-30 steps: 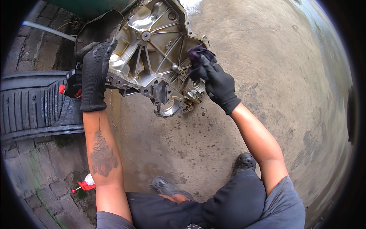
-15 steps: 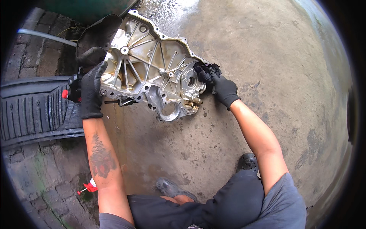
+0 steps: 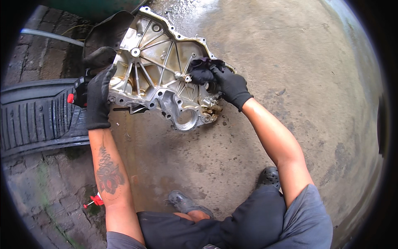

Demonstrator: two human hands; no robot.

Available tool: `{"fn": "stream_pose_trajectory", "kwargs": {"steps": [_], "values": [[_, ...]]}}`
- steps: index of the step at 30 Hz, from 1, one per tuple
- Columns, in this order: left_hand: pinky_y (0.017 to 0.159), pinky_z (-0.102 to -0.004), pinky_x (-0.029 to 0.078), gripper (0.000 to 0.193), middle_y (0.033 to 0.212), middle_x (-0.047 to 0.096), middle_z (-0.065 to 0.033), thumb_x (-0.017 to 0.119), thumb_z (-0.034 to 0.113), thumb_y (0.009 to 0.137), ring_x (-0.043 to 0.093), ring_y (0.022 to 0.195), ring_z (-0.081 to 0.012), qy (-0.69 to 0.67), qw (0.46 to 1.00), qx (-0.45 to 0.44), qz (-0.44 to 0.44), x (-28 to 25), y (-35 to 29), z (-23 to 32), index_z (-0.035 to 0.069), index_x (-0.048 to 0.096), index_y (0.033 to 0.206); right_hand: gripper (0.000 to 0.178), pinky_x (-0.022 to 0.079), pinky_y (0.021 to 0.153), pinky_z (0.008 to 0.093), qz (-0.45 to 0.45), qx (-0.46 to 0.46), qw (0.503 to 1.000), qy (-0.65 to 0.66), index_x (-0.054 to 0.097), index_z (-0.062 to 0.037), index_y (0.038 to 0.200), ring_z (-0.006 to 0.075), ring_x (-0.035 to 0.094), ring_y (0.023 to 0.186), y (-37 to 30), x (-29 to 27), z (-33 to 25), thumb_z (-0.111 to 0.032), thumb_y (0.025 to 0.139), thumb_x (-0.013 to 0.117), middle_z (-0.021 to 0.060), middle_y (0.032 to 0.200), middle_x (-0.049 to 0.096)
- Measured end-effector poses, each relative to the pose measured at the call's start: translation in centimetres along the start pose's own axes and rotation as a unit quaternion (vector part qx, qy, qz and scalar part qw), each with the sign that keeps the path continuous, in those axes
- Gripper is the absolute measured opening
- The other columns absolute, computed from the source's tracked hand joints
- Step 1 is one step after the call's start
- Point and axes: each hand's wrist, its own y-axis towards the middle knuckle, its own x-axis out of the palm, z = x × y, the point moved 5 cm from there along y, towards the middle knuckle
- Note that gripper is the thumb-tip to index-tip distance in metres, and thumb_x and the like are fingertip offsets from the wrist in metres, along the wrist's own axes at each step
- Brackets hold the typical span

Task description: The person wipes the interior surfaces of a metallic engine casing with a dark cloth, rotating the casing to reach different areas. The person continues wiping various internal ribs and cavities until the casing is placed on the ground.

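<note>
Hands, both in black knit gloves, are well apart, one at each side of a broad, ribbed, silver-grey metal casting (image 3: pixel 155 62) that stands ahead of the wearer, open ribbed face in view. Left hand (image 3: pixel 98 97): closed at the casting's left edge, thumb along the rim; its fingers are largely hidden. Grip judged to be a steadying one, countering pressure from the opposite side. Right hand (image 3: pixel 232 85): fingers bunched over a crumpled dark purple-black cloth (image 3: pixel 201 71), laid against the casting's inner face near its right end. Bunching appears to suit the cloth to the recesses between ribs. What bears the casting's weight is not visible; its tilt seems to favour access to the ribbed side. Immediately left of the casting, behind the left glove: a black object with a red tip (image 3: pixel 71 98), kind not determinable. Further left of the casting: a black grooved rubber mat (image 3: pixel 41 116) on dark brick paving (image 3: pixel 20 178). Beyond the casting, upper left: a pale grey tube (image 3: pixel 52 36) and a dark green curved surface (image 3: pixel 97 9). Lower left of the casting, beside the forearm: a small red-and-white item (image 3: pixel 97 200). Right of the casting: stained concrete floor (image 3: pixel 298 62).
</note>
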Motion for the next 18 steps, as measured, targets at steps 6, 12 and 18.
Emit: {"fn": "stream_pose_trajectory", "kwargs": {"steps": [6,12,18], "values": [[0.099,-0.0350,0.051,0.029,0.118,0.076,-0.0157,0.062,0.013,0.101,0.070,0.108,-0.0215,-0.007,0.998,-0.067,0.018,0.3,-0.8,1.4,-0.005,0.073,0.121,0.046,0.057,0.071,0.0534,-0.100,0.057,0.991,0.064,0.051,-0.0064,0.136,0.0411,0.073,0.082,-0.7,1.2,-3.3,-0.016,0.092,0.059,0.0199,0.091,0.074],[0.101,-0.0349,0.051,0.032,0.122,0.074,-0.0157,0.058,0.016,0.103,0.069,0.112,-0.0219,0.089,0.992,0.090,-0.011,0.9,-0.2,6.2,-0.005,0.071,0.123,0.020,0.054,0.072,0.0542,-0.145,-0.019,0.979,0.142,0.058,-0.0047,0.106,0.0433,0.070,0.082,-3.9,1.5,-8.0,-0.019,0.092,0.060,0.0206,0.088,0.071],[0.096,-0.0348,0.053,0.025,0.113,0.075,-0.0188,0.061,0.010,0.100,0.072,0.105,-0.0272,0.177,0.957,0.229,0.036,1.3,0.6,10.5,-0.004,0.073,0.116,0.031,0.053,0.076,0.0513,-0.156,-0.149,0.935,0.282,0.064,-0.0195,0.122,0.0404,0.068,0.087,-5.9,-0.5,-6.5,-0.019,0.091,0.062,0.0161,0.096,0.070]]}}
